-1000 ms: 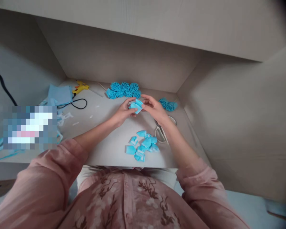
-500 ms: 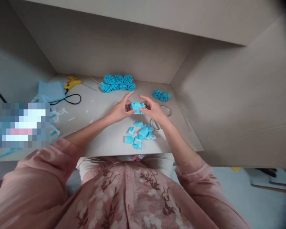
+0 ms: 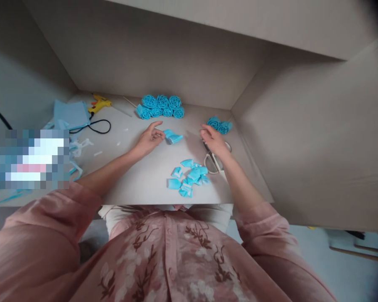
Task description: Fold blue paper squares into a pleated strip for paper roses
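Note:
My left hand (image 3: 151, 138) pinches a folded light-blue piece (image 3: 174, 137) at its left end, thumb and fingertips together, just above the tabletop. My right hand (image 3: 212, 139) is apart from that piece, off to the right; its fingers are loosely bent and nothing shows in them. Under and beside it lie scissors (image 3: 211, 164) with white handles, partly hidden by the hand and wrist. Closer to me is a loose pile of similar folded blue pieces (image 3: 195, 173).
Several blue fabric roses (image 3: 162, 102) stand in two rows at the back. Two more blue roses (image 3: 219, 125) lie back right. A yellow glue gun (image 3: 101, 102), blue sheets (image 3: 71, 114), a black cord (image 3: 102, 121) and white scraps (image 3: 80, 144) occupy the left. Walls enclose the table (image 3: 138, 184).
The hands have come apart. My right hand has let go of the blue piece and moved right, toward the scissors; my left hand keeps the piece and has shifted slightly left.

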`<state>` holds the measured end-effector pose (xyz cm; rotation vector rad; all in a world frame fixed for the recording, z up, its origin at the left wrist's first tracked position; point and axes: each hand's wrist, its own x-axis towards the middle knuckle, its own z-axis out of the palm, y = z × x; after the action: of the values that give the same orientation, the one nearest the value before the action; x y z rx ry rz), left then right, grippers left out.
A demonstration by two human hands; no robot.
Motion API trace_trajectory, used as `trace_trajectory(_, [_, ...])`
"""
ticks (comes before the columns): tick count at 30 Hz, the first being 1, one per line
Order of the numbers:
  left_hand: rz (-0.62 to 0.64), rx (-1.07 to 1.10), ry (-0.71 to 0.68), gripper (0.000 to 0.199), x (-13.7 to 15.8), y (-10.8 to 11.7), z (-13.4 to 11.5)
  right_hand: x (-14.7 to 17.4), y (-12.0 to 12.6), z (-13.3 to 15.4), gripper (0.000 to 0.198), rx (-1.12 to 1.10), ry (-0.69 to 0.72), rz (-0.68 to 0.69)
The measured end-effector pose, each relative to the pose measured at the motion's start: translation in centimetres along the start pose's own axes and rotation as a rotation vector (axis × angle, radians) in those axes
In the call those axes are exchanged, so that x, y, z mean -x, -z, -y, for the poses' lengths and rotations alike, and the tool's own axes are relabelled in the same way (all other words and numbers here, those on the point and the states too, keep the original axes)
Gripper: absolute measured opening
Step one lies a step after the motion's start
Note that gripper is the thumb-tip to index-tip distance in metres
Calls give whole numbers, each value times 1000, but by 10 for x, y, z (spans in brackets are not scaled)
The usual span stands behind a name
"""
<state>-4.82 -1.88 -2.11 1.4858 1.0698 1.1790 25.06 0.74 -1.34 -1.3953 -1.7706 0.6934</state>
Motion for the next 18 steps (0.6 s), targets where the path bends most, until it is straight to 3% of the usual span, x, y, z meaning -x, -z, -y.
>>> trace_trajectory(5, [-48, -39, -46, 66, -9, 4, 3, 5, 4, 15, 46, 55, 89, 56])
trace_trajectory(12, [-105, -155, -75, 54, -31, 0, 13, 7, -18, 34, 39, 105, 63, 158])
trace_trajectory(18, [-177, -164, -68, 47, -35, -1, 37, -15, -41, 34, 39, 145, 49, 262])
